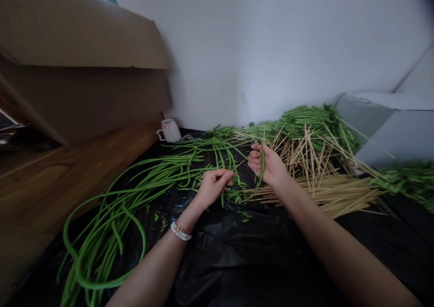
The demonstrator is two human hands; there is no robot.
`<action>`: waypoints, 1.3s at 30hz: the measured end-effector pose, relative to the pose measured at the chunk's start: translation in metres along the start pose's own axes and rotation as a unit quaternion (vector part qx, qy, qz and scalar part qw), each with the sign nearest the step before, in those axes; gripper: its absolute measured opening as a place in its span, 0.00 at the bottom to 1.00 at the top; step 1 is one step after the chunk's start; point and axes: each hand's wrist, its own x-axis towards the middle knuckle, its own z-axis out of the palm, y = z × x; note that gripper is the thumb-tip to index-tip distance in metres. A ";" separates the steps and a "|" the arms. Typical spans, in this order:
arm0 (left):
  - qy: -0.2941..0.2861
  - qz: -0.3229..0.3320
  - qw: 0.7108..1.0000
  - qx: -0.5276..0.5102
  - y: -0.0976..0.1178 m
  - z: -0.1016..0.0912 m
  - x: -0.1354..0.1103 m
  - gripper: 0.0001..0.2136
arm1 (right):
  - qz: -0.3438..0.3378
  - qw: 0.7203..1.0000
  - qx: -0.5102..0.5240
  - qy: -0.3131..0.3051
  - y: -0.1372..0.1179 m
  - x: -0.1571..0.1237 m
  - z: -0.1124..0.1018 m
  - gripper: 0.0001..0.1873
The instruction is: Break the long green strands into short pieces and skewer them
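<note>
My right hand [267, 164] is closed, with a short piece of green bean [262, 166] held against its curled fingers. To its left, my left hand [215, 185] is pinched shut, thumb against fingers. A thin stick [241, 162] shows between the two hands; whether my left fingertips grip it is too small to tell. Below and left of my hands lie long green beans [101, 234], looped and whole. Bamboo skewers [335, 194] lie in a loose heap beside my right forearm. Cut bean pieces on skewers [305, 121] seem to be piled behind them.
Black plastic sheeting [237, 262] covers the work surface. A white mug [170, 130] stands at the back by the wall. A large cardboard box [101, 44] rises at left, a grey-white box [389, 126] at right. More greens [413, 182] lie at the right edge.
</note>
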 end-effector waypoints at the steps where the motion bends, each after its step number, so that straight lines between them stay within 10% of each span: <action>1: -0.017 -0.007 1.000 -0.016 0.003 0.002 -0.001 0.18 | 0.009 1.000 0.005 0.006 0.004 -0.002 -0.002 0.18; 15: -0.209 -0.065 0.973 -0.070 0.015 0.024 -0.014 0.15 | -0.007 0.995 0.046 -0.084 0.021 -0.003 -0.002 0.16; 20: -0.119 -0.058 0.990 -0.055 0.003 0.024 -0.012 0.13 | -0.022 0.991 -0.069 -0.116 0.012 -0.012 -0.009 0.17; 25: -0.076 -0.013 0.997 0.012 -0.013 0.018 -0.007 0.11 | -0.046 0.952 -0.301 -0.015 0.007 -0.025 -0.043 0.19; 39: -0.008 -0.073 0.986 -0.147 -0.002 0.002 0.002 0.19 | 0.015 0.986 -0.164 -0.019 0.017 -0.040 -0.058 0.19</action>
